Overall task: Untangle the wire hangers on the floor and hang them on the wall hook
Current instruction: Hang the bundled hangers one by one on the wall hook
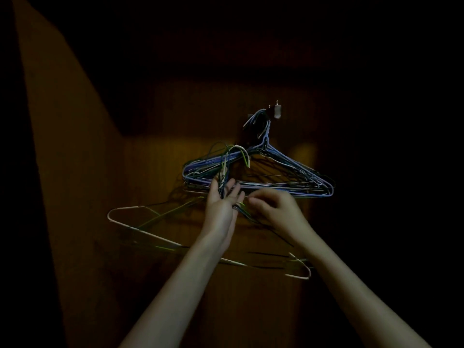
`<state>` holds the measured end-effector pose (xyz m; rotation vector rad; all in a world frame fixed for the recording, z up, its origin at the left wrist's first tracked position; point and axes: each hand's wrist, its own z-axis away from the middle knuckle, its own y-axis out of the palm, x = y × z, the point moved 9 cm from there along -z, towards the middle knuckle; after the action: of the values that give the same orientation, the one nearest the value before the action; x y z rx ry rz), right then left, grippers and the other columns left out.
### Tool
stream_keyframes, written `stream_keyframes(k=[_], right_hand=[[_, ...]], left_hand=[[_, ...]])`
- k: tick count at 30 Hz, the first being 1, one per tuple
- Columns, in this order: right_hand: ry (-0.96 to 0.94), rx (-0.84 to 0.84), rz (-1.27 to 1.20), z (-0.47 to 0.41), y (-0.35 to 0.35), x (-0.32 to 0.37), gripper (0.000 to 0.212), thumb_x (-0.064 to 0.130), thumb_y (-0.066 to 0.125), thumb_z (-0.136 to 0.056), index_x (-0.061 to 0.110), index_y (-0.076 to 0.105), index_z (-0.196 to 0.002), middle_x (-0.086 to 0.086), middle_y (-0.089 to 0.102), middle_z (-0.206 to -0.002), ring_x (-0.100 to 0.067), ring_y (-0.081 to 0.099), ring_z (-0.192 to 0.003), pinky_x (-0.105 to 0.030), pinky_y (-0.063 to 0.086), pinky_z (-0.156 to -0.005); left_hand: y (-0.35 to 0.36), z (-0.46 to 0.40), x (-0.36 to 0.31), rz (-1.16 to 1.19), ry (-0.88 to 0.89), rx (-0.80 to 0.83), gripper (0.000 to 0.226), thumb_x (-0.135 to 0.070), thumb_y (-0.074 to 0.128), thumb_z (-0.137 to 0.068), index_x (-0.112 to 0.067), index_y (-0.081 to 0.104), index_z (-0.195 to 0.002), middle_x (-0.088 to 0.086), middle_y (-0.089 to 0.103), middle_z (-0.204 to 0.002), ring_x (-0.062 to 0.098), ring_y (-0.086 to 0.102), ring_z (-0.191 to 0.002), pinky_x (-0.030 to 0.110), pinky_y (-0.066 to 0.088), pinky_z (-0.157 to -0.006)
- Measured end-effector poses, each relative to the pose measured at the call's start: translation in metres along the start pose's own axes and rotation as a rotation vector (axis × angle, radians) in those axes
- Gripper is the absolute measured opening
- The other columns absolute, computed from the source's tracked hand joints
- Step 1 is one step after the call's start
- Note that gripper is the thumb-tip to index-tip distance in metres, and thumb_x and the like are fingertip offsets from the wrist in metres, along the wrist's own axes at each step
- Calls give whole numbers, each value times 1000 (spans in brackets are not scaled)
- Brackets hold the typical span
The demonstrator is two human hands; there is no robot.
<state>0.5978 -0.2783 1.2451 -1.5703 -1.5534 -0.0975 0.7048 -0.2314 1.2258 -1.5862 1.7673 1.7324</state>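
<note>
A thick bunch of wire hangers (283, 177), mostly blue with some white and dark ones, already hung from the wall hook (276, 113), so much of the job looked done. A second cluster (150, 232), white, green and dark, was in the air below and in front of them, its hook ends gathered upward at the left hand (222, 204). That hand held the necks with its fingers fairly straight and slightly apart, the wires running between them. The right hand (272, 205) was just beside it, fingers curled in toward the strands as if pinching one, though the dim light left the exact grip unclear. This cluster still seemed crossed and had yet to reach the hook. The wires were thin, coated and smooth, bent into flat triangles with rounded shoulders. Behind them stood a wood-grained panel (75, 172), brown and dull.
</note>
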Motion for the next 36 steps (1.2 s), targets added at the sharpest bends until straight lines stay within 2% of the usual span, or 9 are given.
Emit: stream_keyframes(k=[5,9,12,15,20,25,28,32,36], right_hand=[[6,-21,0,11,10,10,15,16,58,-91,17,66,-103,5,65,-99,-6,60,-92,-25,50,-83],[-4,-106,12,15,6,18,12,12,56,-91,13,66,-98,9,61,-88,0,55,-81,-18,47,-74],[45,-191,-33,13,-5,13,10,13,55,-92,14,64,-94,9,59,-83,-13,59,-81,-30,52,-73],[71,-219,0,12,-17,2,8,13,56,-92,17,63,-91,7,60,-88,-10,56,-87,-15,43,-69],[126,-147,64,15,-17,-15,8,16,56,-92,19,63,-96,7,59,-93,-5,53,-84,-9,40,-65],[134,-41,-161,17,2,-9,16,15,56,-92,20,59,-107,6,63,-96,-3,62,-73,-20,53,-60],[162,-42,-246,18,6,-9,15,10,55,-92,14,62,-104,3,64,-91,-8,64,-77,-32,56,-67],[256,-77,-209,24,5,-29,12,10,55,-92,10,63,-101,-2,64,-77,-12,59,-65,-20,47,-54],[388,8,-278,36,18,-45,17,9,50,-94,11,61,-107,-5,64,-92,-10,61,-73,-16,50,-53]], left_hand=[[-4,15,-5,-15,-14,4,68,18,26,-93,-17,17,-150,17,37,-147,26,38,-135,35,31,-108],[-7,23,-7,-15,-16,0,69,21,26,-91,-17,18,-149,20,38,-145,28,37,-135,35,31,-108],[-14,28,-7,19,-16,-23,69,23,24,-90,-14,20,-148,23,37,-145,30,38,-135,36,32,-108],[-20,34,-10,65,5,-37,67,25,20,-90,-9,23,-147,26,33,-146,33,36,-136,37,30,-111],[-22,40,-12,22,6,-11,66,25,20,-90,-9,26,-146,25,34,-146,31,37,-135,35,31,-110],[-15,54,6,-94,-88,59,66,22,25,-90,-13,29,-146,23,38,-144,27,42,-132,33,36,-106],[-19,61,9,-113,-116,58,67,22,25,-90,-15,30,-146,22,38,-144,28,43,-132,33,37,-106],[-29,69,7,-108,-137,26,68,24,23,-89,-13,29,-146,25,34,-145,32,40,-132,35,37,-106],[-30,80,3,-132,-140,47,69,24,24,-89,-17,33,-145,23,34,-146,30,40,-133,37,35,-110]])
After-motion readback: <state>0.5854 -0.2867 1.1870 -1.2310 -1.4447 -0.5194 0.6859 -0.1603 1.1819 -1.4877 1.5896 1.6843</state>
